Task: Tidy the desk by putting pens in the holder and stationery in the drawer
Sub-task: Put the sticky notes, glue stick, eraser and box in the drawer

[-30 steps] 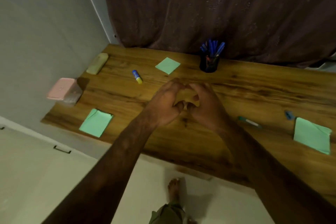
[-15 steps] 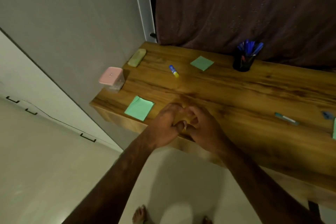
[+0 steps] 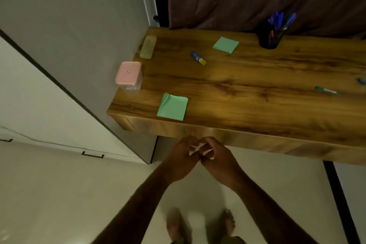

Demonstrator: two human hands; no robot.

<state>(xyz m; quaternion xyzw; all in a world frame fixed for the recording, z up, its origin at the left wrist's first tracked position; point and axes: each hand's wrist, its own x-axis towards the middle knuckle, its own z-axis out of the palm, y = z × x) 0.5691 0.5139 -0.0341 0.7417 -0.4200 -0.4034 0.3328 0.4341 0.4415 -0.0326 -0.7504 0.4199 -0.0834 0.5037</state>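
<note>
My left hand (image 3: 181, 157) and my right hand (image 3: 216, 157) hang together just below the wooden desk's (image 3: 247, 89) front edge, fingers curled and fingertips touching each other, with nothing seen in them. On the desk lie a green sticky-note pad (image 3: 172, 107) near the front, a second green pad (image 3: 225, 44) farther back, a blue and yellow glue stick (image 3: 198, 58) and a teal pen (image 3: 325, 90) at the right. A black holder (image 3: 269, 38) with several blue pens stands at the back.
A pink-lidded clear box (image 3: 129, 76) and a yellowish case (image 3: 148, 47) sit along the desk's left end by the grey wall. A small blue item (image 3: 361, 80) shows at the right border. A white cabinet with a black handle (image 3: 92, 154) is at the left. My feet stand on the floor below.
Both hands drew back together from above the desk top to below its front edge. The view swung left and backed away, so the desk sits farther right.
</note>
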